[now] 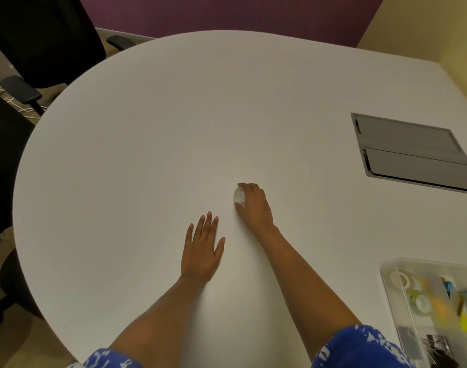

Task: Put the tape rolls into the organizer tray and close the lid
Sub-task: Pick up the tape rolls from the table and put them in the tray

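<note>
A small clear tape roll (238,196) stands on the white table near its middle, and my right hand (254,205) is curled around it from the right, fingers and thumb touching it. My left hand (201,248) lies flat on the table, palm down, fingers apart, just left of and nearer than the roll. At the lower right edge sits the clear organizer tray (386,277), blurred. A white tape roll (403,279) and a green-and-white one (421,302) lie in its compartments, along with yellow and blue items. I cannot make out its lid.
A grey recessed cable hatch (412,152) is set into the table at the right. Black office chairs (36,41) stand beyond the table's left edge. A yellow wall runs along the right side. The white table (147,128) stretches wide ahead and left.
</note>
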Demonstrator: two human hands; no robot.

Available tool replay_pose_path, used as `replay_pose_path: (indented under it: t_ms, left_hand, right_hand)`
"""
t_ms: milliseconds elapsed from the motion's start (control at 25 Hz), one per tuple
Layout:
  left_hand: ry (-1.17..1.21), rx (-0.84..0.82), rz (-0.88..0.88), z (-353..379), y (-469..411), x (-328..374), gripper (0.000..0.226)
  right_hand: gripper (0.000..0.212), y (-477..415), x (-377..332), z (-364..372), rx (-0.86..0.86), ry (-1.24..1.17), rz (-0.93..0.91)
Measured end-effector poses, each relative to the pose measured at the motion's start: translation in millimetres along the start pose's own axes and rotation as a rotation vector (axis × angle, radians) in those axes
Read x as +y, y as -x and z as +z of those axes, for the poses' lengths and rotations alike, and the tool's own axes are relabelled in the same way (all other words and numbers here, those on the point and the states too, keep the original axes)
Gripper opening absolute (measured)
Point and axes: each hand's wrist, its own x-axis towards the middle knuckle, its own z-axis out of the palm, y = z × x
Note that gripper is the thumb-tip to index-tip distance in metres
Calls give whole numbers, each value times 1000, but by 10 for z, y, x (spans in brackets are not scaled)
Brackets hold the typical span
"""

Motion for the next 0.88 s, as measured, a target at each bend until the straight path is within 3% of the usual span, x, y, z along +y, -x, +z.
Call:
replay_pose_path:
  t_ms: [400,880]
  left_hand:
    - [25,-103,-61,-21,425,298,58]
    - [86,-136,29,363,1083,1732,59]
  right_hand:
    - [55,622,538,-602,134,-71,60]
    - [54,1655,1792,-1489,216,-65,147]
